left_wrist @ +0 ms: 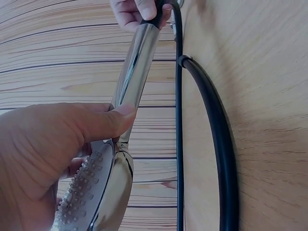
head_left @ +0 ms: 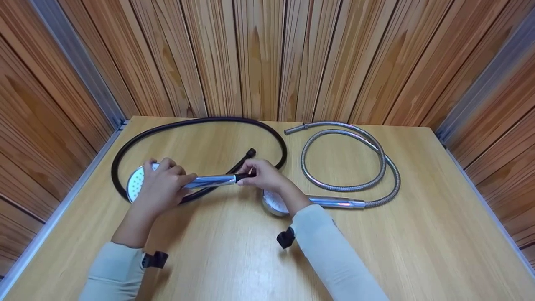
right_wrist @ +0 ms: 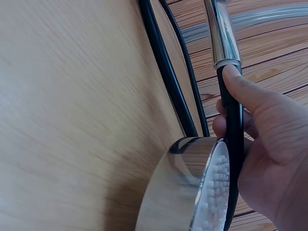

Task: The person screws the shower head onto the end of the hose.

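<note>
My left hand (head_left: 164,187) grips a chrome shower head (head_left: 215,180) around its neck, with the white nozzle face (head_left: 135,184) turned up beside the fingers. In the left wrist view the thumb lies along the handle (left_wrist: 137,62). At the handle's lower end, my right hand (head_left: 266,175) pinches the black end of a hose (right_wrist: 230,91). That end meets the chrome rim in the right wrist view. The shower head is held above the table, and its black hose (head_left: 209,120) loops widely behind both hands.
A second shower head (head_left: 339,202) lies partly under the right forearm, joined to a coiled metal hose (head_left: 351,188). The black hose's other end (head_left: 250,153) rests on the wooden table (head_left: 234,251). Plank walls (head_left: 259,62) stand behind and at both sides.
</note>
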### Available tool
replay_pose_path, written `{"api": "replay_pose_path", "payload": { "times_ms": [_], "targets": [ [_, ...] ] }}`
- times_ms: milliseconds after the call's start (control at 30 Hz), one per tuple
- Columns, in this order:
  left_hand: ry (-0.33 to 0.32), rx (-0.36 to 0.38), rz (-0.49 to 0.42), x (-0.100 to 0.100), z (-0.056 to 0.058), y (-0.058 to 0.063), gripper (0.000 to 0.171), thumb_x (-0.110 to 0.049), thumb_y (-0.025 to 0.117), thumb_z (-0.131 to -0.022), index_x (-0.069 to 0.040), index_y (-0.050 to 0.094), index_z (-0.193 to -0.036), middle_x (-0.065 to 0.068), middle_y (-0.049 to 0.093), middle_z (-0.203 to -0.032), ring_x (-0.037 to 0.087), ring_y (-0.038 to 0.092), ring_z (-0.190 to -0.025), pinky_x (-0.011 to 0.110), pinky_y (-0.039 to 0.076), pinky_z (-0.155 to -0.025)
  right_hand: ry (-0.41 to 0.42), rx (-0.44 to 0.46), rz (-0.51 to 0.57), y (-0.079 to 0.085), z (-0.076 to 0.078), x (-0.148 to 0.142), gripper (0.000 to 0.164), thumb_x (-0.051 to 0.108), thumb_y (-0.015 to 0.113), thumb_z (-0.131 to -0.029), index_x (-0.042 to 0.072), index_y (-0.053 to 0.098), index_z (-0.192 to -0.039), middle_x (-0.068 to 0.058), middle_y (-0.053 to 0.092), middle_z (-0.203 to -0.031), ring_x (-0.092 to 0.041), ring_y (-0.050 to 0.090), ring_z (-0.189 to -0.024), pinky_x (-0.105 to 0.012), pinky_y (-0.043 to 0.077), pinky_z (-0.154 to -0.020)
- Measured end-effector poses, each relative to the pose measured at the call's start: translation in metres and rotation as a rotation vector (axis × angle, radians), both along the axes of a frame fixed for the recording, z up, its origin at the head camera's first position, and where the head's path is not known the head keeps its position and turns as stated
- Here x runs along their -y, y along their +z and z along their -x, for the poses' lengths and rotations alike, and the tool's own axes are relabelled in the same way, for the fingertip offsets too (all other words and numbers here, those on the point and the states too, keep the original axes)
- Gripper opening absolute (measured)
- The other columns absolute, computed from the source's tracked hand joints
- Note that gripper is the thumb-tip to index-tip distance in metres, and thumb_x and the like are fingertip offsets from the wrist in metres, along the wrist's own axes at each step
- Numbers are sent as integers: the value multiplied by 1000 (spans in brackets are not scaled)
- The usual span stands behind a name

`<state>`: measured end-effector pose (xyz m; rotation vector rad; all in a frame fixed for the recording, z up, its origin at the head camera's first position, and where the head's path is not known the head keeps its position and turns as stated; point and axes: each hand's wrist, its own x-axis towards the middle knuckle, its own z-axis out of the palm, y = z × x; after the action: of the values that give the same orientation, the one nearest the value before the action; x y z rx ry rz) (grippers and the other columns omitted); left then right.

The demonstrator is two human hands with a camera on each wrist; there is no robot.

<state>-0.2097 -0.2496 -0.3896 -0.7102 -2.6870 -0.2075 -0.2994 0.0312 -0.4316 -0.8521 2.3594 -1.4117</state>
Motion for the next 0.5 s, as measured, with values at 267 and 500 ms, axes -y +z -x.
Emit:
{"api": "replay_pose_path", "payload": {
  "times_ms": [267,500],
  "targets": [
    [-12,-10,4,-2,2,-1,32,-13,85,-75,-18,77,-106,9,69,-91,31,49,-96,65,23,-91,26,9,-65,2,2,-3,17,14,68,-92,4,75,-105,0,68,-88,-10,53,-76,-23,42,-67],
    [2,2,16,-1,1,-1,33,-13,85,-75,-18,77,-106,9,69,-91,31,49,-96,66,23,-91,26,15,-73,1,1,-1,20,14,72,-89,6,69,-107,1,64,-91,-12,56,-82,-26,45,-73]
  ]
}}
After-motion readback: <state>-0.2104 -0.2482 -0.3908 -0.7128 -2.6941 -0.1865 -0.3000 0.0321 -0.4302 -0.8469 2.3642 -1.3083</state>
